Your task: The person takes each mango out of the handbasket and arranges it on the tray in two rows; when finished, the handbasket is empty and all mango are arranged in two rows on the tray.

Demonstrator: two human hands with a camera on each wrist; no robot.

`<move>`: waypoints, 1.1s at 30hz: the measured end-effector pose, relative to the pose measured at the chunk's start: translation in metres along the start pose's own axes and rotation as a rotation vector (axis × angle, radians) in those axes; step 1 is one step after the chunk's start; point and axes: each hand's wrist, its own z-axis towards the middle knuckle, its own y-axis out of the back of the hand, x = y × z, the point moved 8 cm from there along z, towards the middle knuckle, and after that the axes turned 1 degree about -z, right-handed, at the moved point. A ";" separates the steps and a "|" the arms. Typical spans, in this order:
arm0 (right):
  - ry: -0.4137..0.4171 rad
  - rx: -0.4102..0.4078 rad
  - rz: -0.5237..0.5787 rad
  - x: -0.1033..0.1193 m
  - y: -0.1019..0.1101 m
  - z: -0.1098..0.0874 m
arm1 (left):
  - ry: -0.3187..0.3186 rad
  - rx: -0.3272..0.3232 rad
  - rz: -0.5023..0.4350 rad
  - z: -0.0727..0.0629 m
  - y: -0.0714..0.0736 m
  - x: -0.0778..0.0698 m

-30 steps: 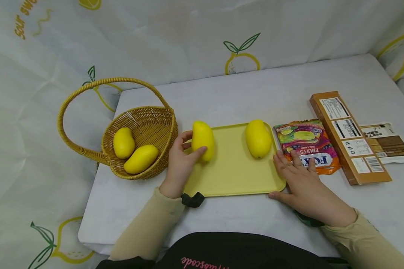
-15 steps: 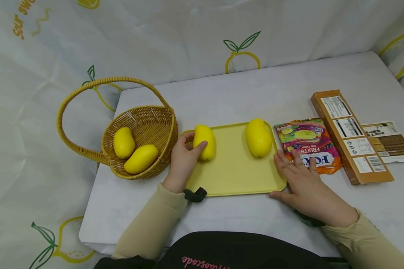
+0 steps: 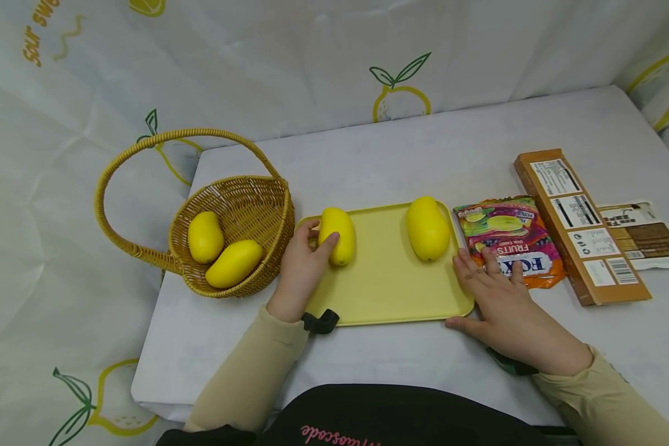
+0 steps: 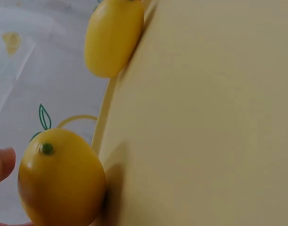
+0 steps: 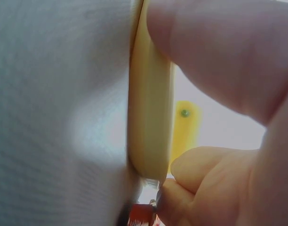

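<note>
My left hand [image 3: 299, 269] is around a yellow mango [image 3: 341, 224] on the left end of the yellow tray [image 3: 390, 291]. In the left wrist view, a gap separates the thumb tip [image 4: 4, 165] from this mango [image 4: 64, 181]; a finger at the bottom edge is close to it, contact unclear. A second mango [image 3: 427, 229] lies on the tray's right side. At the tray's right edge rests my right hand [image 3: 496, 303], fingers spread, some over the candy bag [image 3: 498, 229]. Its thumb lies by the near right corner of the tray [image 5: 151, 117].
Left of the tray stands a wicker basket [image 3: 259, 214] with a tall handle, holding two mangoes [image 3: 234, 264]. A long brown box [image 3: 580, 226] lies right of the candy bag, partly over a flat brown-and-white packet [image 3: 655, 238]. A lemon-print curtain [image 3: 312, 62] hangs behind the table.
My left hand has lowered the mango slightly toward me onto the tray, and its grip has since loosened. My right hand stays in place.
</note>
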 end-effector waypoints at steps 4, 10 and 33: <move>0.002 0.000 -0.006 0.000 0.000 0.000 | -0.047 0.014 0.132 -0.010 0.007 -0.005; -0.001 0.011 -0.008 0.000 -0.001 0.001 | -0.083 0.031 0.099 -0.032 0.031 -0.017; -0.014 0.021 0.006 0.000 -0.001 0.002 | 0.002 0.241 0.251 -0.012 0.190 0.012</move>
